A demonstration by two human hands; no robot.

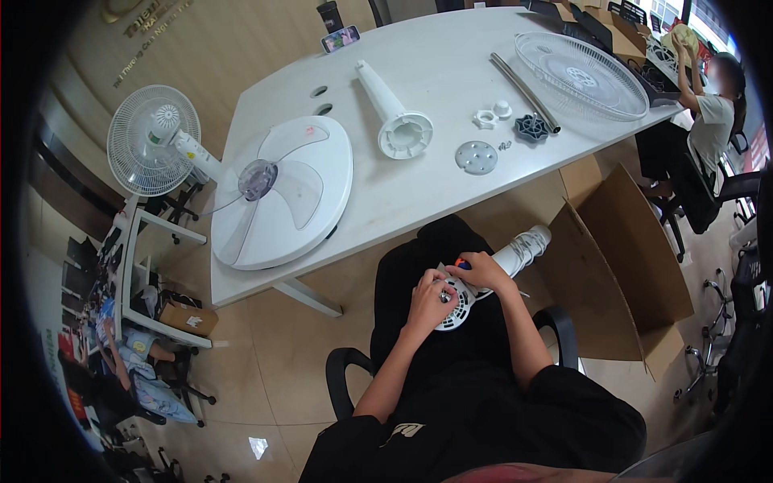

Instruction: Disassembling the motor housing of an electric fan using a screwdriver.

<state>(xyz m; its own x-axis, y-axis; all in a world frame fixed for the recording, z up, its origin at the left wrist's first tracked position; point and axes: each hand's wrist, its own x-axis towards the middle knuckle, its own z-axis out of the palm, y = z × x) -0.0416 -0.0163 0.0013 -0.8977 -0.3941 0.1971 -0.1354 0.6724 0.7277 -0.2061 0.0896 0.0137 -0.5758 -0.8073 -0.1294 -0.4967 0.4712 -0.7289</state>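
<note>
Glossy floor tiles [274,378] surround my white worktop [427,183]; an open cardboard box [592,282] stands close at my right. On my lap the white fan unit [506,259] has its long axis slanting forward-right, vented end nearest me. My right hand [486,272] grips an orange-and-blue piece [462,263]; my left hand [428,306] curls over the vents, pinching or not I can't tell.

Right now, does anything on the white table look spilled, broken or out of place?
Nothing looks spilled or broken. Slightly odd: the clear fan blade lies off-centre on the round white base, one tip apparently poking past its left rim.
</note>
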